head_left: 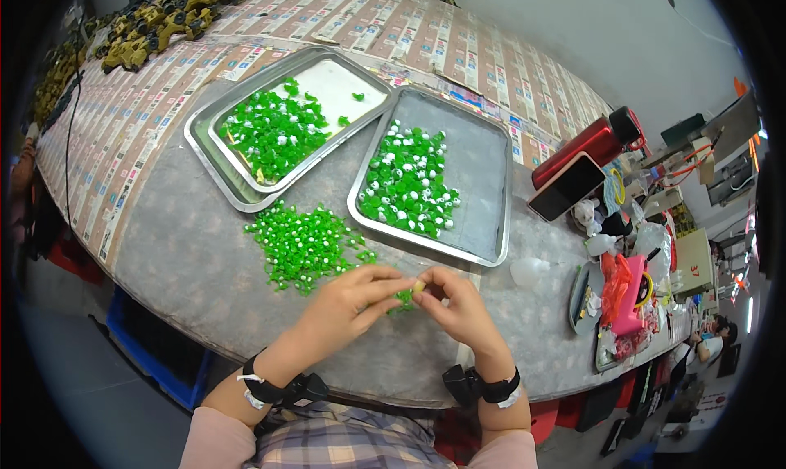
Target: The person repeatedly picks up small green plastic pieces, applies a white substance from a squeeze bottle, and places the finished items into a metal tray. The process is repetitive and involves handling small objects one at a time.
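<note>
My left hand and my right hand meet over the near part of the table, fingertips pinched together. A small yellowish bit shows at the right fingertips; whether it is a held piece or a finger cover I cannot tell. Some small green pieces lie just below the fingers. Beyond my left hand spreads a loose pile of small green pieces with white dots. Larger green and white pieces, like eyeballs in green holders, fill the left part of the right metal tray.
Two stacked metal trays at the left hold more green and white pieces. At the right stand a red bottle, a phone and a pink container. Olive-yellow toy vehicles are heaped far left.
</note>
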